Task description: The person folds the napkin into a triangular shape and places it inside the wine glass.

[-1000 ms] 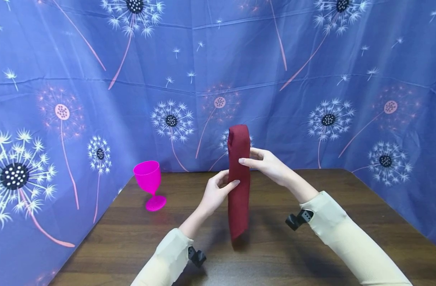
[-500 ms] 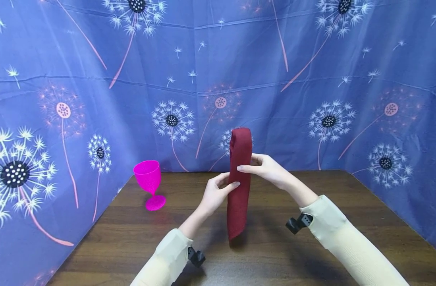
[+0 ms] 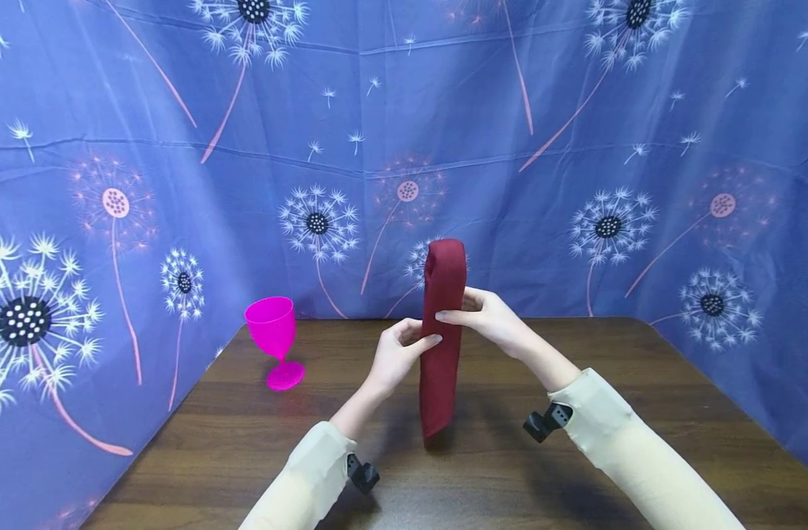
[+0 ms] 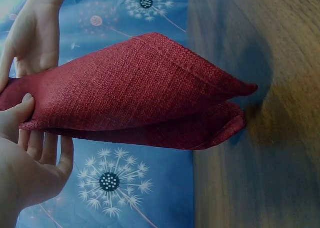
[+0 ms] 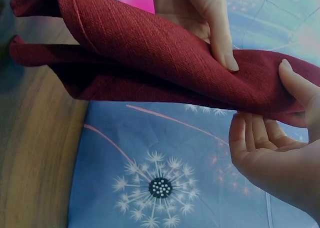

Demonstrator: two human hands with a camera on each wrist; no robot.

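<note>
A dark red cloth napkin [image 3: 441, 390], folded into a long narrow strip, stands nearly upright above the table, held by both hands. My left hand [image 3: 394, 357] pinches its left side around mid-height, thumb in front and fingers behind. A little higher, on the right side, my right hand [image 3: 488, 320] pinches it in the same way. Up close in the left wrist view, the woven napkin [image 4: 135, 88] has layers that part at the lower end into pointed corners. From the right wrist, the napkin [image 5: 135, 48] shows a loose, hollow fold at that end.
On the left of the brown wooden table [image 3: 245, 456] stands a bright pink goblet [image 3: 272, 331]. Behind and at both sides hangs a blue curtain [image 3: 391, 96] printed with dandelions. Each sleeve carries a small black wrist camera.
My right hand has come down slightly, nearer to the left hand. The napkin's top has dropped a little and its lower end has swung slightly left. Both hands keep their hold.
</note>
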